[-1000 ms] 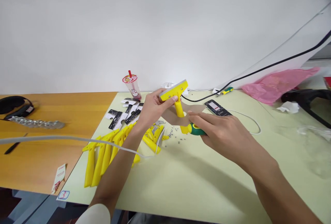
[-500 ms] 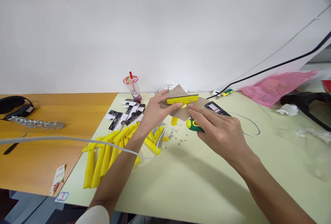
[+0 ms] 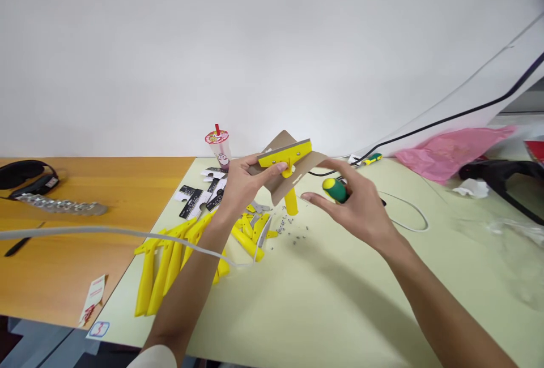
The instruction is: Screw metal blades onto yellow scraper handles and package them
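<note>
My left hand [image 3: 244, 184] is closed on a yellow scraper [image 3: 284, 155], thumb pressed against its head, where two small screws show. A folded brown cardboard card [image 3: 278, 189] sits around the scraper head, and the yellow handle sticks out below it. My right hand [image 3: 361, 201] holds a screwdriver [image 3: 335, 191] by its green and yellow handle in the curled fingers. Its thumb and index finger are spread, the index finger at or near the card's right edge. Beneath lie small loose screws [image 3: 283, 225] and several yellow scraper parts [image 3: 242, 240].
Several yellow scrapers [image 3: 159, 272] lie in a row at the left, below black and white cards [image 3: 191, 201]. A drink cup [image 3: 219, 147] stands by the wall. A second screwdriver [image 3: 372, 159], a cable [image 3: 408, 128] and a pink bag [image 3: 450, 153] are at the back right.
The scraper and card have tilted and moved slightly left in my left hand. My right thumb has come off the card and spread away from the index finger; the screwdriver moved right.
</note>
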{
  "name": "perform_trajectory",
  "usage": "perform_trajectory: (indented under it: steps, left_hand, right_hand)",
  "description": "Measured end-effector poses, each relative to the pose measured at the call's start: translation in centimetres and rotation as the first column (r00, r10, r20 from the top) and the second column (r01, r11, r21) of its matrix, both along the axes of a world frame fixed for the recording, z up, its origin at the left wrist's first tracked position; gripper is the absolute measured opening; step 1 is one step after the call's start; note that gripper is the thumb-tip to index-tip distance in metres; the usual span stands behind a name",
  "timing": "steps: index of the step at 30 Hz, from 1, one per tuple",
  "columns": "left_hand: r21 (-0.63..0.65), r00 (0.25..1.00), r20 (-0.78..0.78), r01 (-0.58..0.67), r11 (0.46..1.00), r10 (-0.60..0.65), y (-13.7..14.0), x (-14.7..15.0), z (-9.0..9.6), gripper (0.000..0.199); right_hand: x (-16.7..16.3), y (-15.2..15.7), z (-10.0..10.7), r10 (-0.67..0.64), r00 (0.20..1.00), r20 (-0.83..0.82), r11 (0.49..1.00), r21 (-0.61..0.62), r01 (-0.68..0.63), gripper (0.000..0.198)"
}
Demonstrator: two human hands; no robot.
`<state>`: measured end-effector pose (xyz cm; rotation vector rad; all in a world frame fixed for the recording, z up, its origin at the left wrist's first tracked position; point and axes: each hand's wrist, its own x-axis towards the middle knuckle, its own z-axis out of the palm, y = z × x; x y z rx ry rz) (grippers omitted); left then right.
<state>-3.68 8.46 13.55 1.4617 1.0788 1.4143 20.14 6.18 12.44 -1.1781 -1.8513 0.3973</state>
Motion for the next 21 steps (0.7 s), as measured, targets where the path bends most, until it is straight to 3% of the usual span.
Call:
perform_trajectory:
  steps: [2,5,12,17,21]
  left_hand:
    - [-0.028,1.0,0.002,0.029,0.999,-0.028,0.0,-0.3,0.1,0.039]
    - [-0.06,0.997,-0.01,0.082,0.995,-0.083,-0.2,-0.5,0.3,0.04]
    - [-0.071,0.989,-0.073,0.123,0.99,-0.128,0.1,-0.8,0.4,0.05]
    - [-0.154,0.995,0.048,0.099,0.983,-0.092,1.4,-1.2,-0.3,0.073]
    - [-0.145,0.997,0.011,0.083,0.986,-0.082,1.8,-1.8,-0.4,0.079]
  right_hand:
    - [-0.1,0.4,-0.1,0.142,0.989,-0.028,0.96,-0.238,-0.145,0.061]
    - [-0.4,0.7,-0.6,0.279,0.957,-0.084,0.867,-0.407,-0.288,0.053]
    - [-1.1,0.7,-1.6,0.419,0.891,-0.177,0.775,-0.44,-0.452,0.039]
    - [-0.9,0.7,-1.3,0.448,0.876,-0.179,0.72,-0.508,-0.472,0.037]
    - [-0.9,0.9,-1.3,0.475,0.865,-0.159,0.703,-0.522,-0.482,0.035]
